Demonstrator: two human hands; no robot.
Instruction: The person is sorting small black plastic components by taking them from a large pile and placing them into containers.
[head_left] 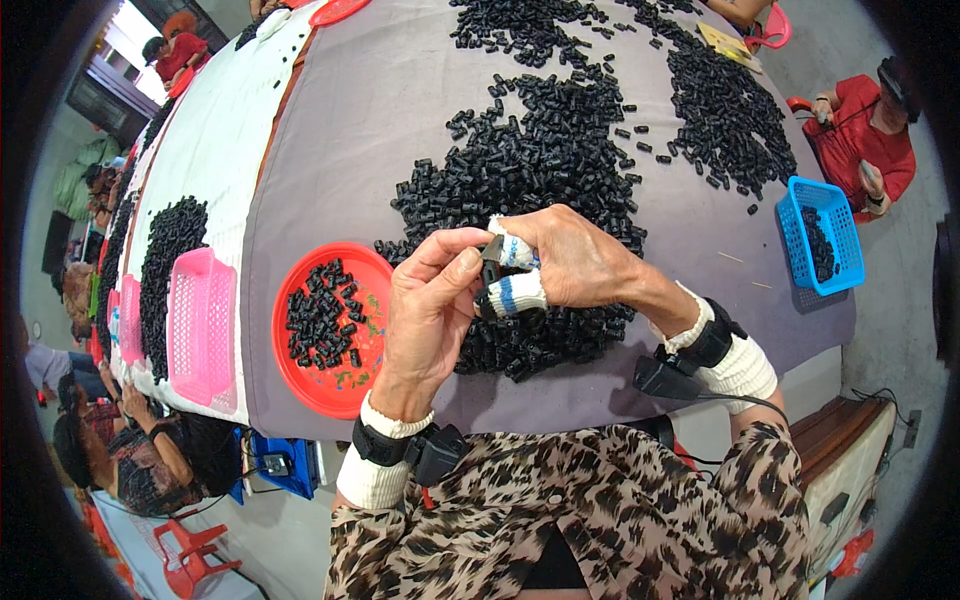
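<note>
Above the big pile of small black cylindrical parts (530,150), my two hands meet in front of me. Between thumb and fingertips, my left hand (425,300) pinches a small black plastic part (490,268). My right hand (575,260) is closed against that same part, with white coverings (518,292) marked in blue on its thumb and finger. Whether a small tool is also in the right hand is hidden by the fingers. Beside my left hand lies a round red tray (288,345), holding several black parts and tiny green scraps.
The table has a grey cloth (330,150). A blue basket (845,240) with black parts stands at the right edge, near a person in red (860,140). On the left are a pink basket (200,330) and another pile of parts (175,270). More people sit along the left.
</note>
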